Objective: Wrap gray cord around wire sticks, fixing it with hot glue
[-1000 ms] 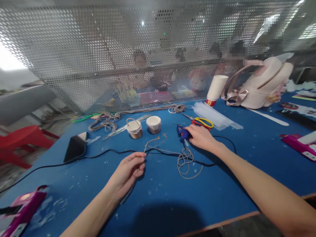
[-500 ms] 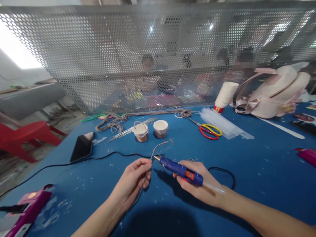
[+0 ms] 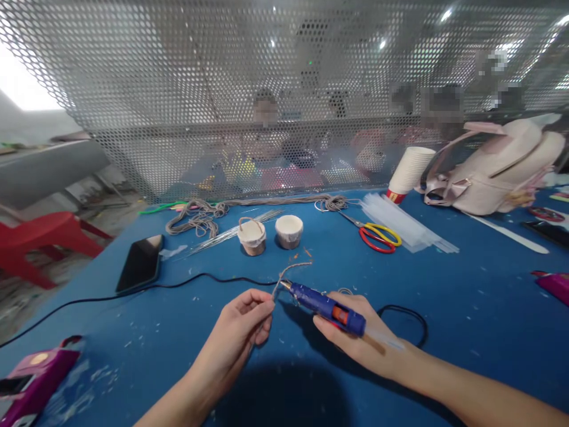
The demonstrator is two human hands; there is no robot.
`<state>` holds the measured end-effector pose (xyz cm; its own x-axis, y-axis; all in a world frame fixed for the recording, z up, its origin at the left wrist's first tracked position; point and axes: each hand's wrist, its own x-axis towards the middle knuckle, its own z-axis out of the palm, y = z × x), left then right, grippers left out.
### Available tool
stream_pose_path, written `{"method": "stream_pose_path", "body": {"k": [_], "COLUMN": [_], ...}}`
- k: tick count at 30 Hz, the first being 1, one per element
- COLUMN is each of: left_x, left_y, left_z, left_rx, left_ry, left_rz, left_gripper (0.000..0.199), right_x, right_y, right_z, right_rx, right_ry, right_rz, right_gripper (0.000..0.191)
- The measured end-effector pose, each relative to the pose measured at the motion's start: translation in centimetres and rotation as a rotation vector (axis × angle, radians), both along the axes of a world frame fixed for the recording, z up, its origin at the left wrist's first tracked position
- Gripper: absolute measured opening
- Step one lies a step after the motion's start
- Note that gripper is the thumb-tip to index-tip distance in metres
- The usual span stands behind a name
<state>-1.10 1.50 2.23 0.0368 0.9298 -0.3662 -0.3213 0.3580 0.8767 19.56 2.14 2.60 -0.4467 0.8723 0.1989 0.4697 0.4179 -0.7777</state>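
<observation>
My left hand [image 3: 249, 323] pinches a thin grey-brown twisted cord [image 3: 288, 268] between thumb and forefinger; its free end curves up and to the right. In my right hand [image 3: 360, 332] is a blue glue gun [image 3: 322, 302], with a clear stick coming out of its back. The gun's metal nozzle points left, close beside the cord; whether they touch I cannot tell. Beyond the hands stand two small white-topped cups with brown sides, one with a cord handle [image 3: 252, 237] and one without [image 3: 288, 232].
Behind the cups lie thin wires [image 3: 231, 232] and grey cord [image 3: 195, 218]. Farther right are scissors [image 3: 377, 236], translucent sticks [image 3: 400, 222], stacked paper cups [image 3: 409, 172] and a pale backpack [image 3: 498, 166]. A phone [image 3: 140, 264] and black cable [image 3: 186, 283] are left. People show through the perforated screen [image 3: 200, 89].
The view has shifted slightly. The cord's free end now reaches a little farther right, still in my left hand's pinch. My right hand keeps the glue gun close to it.
</observation>
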Motion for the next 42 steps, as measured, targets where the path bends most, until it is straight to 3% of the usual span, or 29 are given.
{"method": "stream_pose_path", "body": {"k": [10, 42], "left_x": [0.1, 0.0], "left_y": [-0.1, -0.2], "left_z": [0.2, 0.2], "left_rx": [0.004, 0.03], "left_ry": [0.009, 0.026], "left_rz": [0.001, -0.034], "left_gripper": [0.021, 0.02], "right_x": [-0.3, 0.2], "right_y": [-0.1, -0.3], "right_z": [0.5, -0.7], "right_rx": [-0.003, 0.084], "right_ry": [-0.005, -0.032], "right_rz": [-0.007, 0.019], "right_gripper": [0.026, 0.024]}}
